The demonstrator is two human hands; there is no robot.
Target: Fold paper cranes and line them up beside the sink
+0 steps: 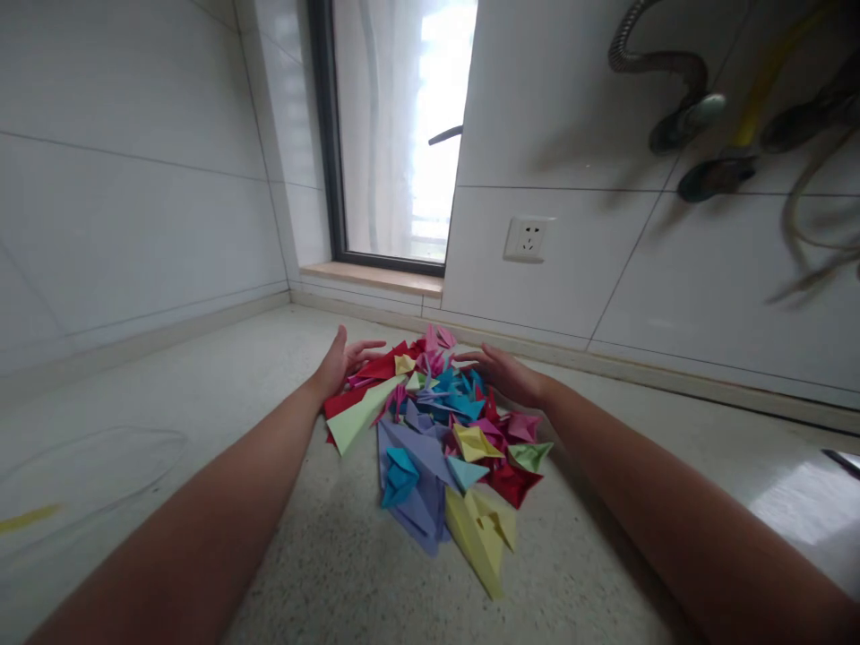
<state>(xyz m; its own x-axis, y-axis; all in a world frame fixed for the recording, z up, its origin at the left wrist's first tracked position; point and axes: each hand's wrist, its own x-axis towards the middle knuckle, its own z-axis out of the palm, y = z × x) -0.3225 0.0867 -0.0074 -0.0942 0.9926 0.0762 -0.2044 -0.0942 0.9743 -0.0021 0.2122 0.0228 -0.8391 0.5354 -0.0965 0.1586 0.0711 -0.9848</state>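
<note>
A heap of colourful folded paper origami (430, 403) lies on the speckled countertop between my two hands. Around its far left side curves my left hand (339, 365), fingers apart and touching red paper. My right hand (503, 372) cups the far right side, its fingers stretched out beside blue and red pieces. Nearer to me are a purple paper plane (413, 484), a blue folded piece (399, 477) on top of it and a yellow paper plane (480, 533). A pale green paper plane (363, 417) points toward me at the left.
Behind the heap, a window (396, 134) with a dark frame meets the white tiled wall. A power socket (529, 240) sits right of it. Pipes and valves (716, 175) stick out at upper right. A clear plastic-looking item with a yellow strip (30, 518) lies at left.
</note>
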